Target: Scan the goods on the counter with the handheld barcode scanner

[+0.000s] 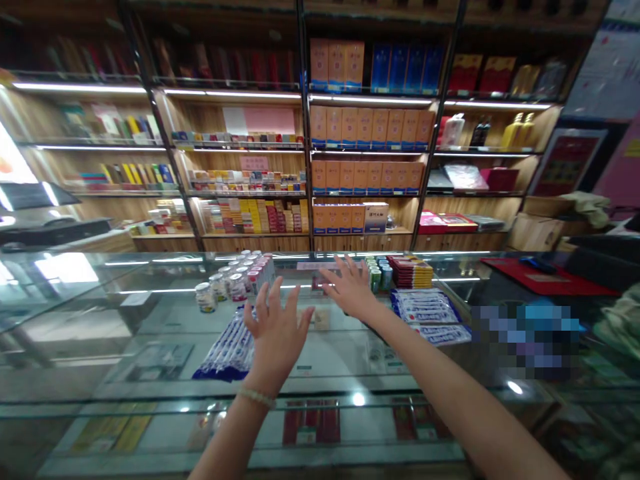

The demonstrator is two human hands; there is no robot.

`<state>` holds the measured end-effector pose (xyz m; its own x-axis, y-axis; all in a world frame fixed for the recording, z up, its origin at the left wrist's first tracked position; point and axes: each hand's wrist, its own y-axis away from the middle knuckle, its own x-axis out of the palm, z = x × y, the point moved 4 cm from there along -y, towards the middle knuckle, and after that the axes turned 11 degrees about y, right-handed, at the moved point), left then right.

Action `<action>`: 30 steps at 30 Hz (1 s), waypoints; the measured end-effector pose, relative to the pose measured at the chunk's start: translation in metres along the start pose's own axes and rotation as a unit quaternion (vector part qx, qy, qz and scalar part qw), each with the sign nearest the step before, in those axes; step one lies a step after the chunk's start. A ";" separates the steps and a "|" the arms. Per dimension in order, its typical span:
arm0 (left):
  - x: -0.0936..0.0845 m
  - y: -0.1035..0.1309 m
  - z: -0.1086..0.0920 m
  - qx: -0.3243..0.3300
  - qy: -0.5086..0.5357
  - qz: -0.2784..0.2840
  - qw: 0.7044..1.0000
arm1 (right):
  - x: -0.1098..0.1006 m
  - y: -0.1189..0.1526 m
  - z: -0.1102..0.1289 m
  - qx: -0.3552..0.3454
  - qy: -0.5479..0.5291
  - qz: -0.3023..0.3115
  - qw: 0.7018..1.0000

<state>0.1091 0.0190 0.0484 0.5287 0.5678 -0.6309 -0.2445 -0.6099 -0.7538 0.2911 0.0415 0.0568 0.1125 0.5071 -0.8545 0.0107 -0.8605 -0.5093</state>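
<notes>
My left hand (277, 327) is raised over the glass counter (330, 360) with fingers spread and nothing in it. Beside and partly behind it lies a row of blue-and-white packets (227, 350). Farther back stand several small white bottles (237, 287) in rows. My right hand (350, 287) reaches farther forward, fingers apart, also holding nothing. Just right of it are small green and blue cans (380, 275) and a stack of dark red and yellow packs (411, 272). More blue-and-white packets (425, 307) lie nearer, beyond my right forearm.
Behind the counter, lit wooden shelves carry orange boxes (373, 127), blue boxes (405, 67) and small colourful packs (260, 217). A red mat (550, 277) with a dark object lies on the right. Boxed goods (311, 421) show beneath the glass near me.
</notes>
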 end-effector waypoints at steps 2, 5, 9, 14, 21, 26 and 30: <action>0.008 -0.006 -0.014 0.013 0.012 0.013 1.000 | -0.005 0.012 -0.027 0.019 0.014 -0.009 1.000; 0.024 -0.011 -0.034 0.034 0.039 0.030 0.998 | -0.009 0.032 -0.070 0.052 0.041 -0.023 0.998; 0.044 -0.015 -0.064 0.053 0.080 0.053 0.994 | -0.010 0.056 -0.121 0.094 0.072 -0.043 0.992; 0.058 -0.025 -0.104 0.077 0.119 0.078 0.987 | -0.014 0.077 -0.164 0.120 0.102 -0.048 0.986; 0.072 -0.032 -0.152 0.103 0.158 0.111 0.976 | -0.027 0.107 -0.199 0.149 0.121 -0.039 0.981; 0.077 -0.023 -0.175 0.131 0.172 0.137 0.967 | -0.033 0.135 -0.216 0.148 0.144 -0.017 0.978; 0.082 -0.012 -0.186 0.160 0.183 0.167 0.956 | -0.031 0.159 -0.227 0.121 0.161 0.014 0.979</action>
<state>0.3061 -0.0299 0.0399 0.6121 0.1046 -0.7838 -0.6542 -0.4898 -0.5763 0.5144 -0.1224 0.0253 0.4171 0.4076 -0.8123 -0.2294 -0.8177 -0.5280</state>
